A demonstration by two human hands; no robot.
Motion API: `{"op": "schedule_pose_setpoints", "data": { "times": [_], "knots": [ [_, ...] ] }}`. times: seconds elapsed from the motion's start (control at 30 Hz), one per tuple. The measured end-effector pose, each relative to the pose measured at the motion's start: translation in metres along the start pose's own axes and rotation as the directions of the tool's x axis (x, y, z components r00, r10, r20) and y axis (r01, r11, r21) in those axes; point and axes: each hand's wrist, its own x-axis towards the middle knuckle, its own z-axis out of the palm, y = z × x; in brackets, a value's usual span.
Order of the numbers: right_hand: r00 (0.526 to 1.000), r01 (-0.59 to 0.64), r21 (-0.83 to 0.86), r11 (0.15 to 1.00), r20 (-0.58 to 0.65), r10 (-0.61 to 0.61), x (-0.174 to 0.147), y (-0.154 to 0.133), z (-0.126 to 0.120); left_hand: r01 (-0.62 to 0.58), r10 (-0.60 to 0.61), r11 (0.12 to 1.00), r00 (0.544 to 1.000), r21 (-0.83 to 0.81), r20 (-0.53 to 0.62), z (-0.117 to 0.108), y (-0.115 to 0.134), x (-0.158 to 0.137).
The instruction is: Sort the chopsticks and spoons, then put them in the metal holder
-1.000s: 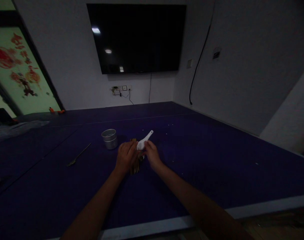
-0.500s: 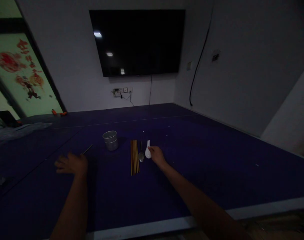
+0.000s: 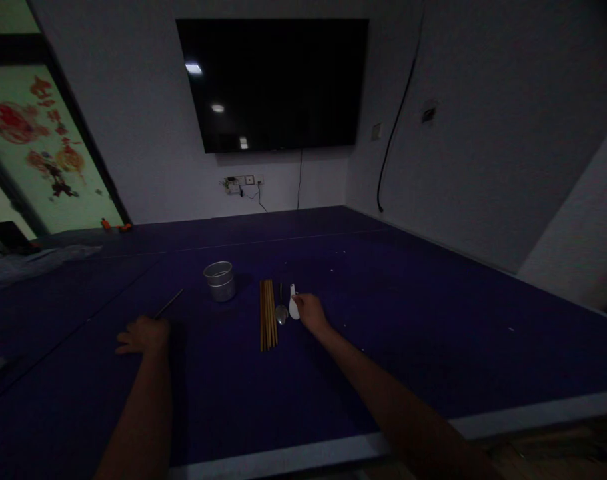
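Observation:
My right hand [image 3: 311,312] pinches a white soup spoon [image 3: 294,308], its handle pointing away from me. Just left of it lies a metal spoon [image 3: 281,314], bowl toward me. Beside that, several wooden chopsticks [image 3: 268,317] lie side by side in a row. My left hand [image 3: 143,335] is low over the blue surface, fingers spread to the left. A thin dark stick [image 3: 169,303] reaches out from behind this hand; its near end is hidden, and whether the hand touches it is unclear. A silvery metal cup [image 3: 220,281] stands upright between the left hand and the chopsticks.
The blue surface [image 3: 408,313] has a pale front edge [image 3: 283,459]. Clear plastic sheeting [image 3: 38,263] and small orange objects [image 3: 116,227] lie at the far left. A television [image 3: 276,83] hangs on the back wall, with sockets and cables below.
My left hand has come down closer to the surface, uncovering more of the stick. The white spoon has shifted slightly left toward the metal spoon in my right hand.

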Motion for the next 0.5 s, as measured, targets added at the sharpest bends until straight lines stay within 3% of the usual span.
{"op": "schedule_pose_setpoints", "data": {
  "times": [0.27, 0.5],
  "knots": [
    [1.000, 0.016, -0.054, 0.998, 0.025, -0.015, -0.0026, -0.0046, -0.0026, -0.028, 0.024, 0.998, 0.997, -0.063, -0.071, 0.0068, -0.0039, 0.0056],
    [0.999, 0.020, -0.097, 0.995, 0.036, -0.017, -0.0034, -0.0074, -0.0046, -0.016, 0.015, 0.999, 0.999, -0.031, -0.029, 0.0005, -0.0004, -0.0037]
  ]
}}
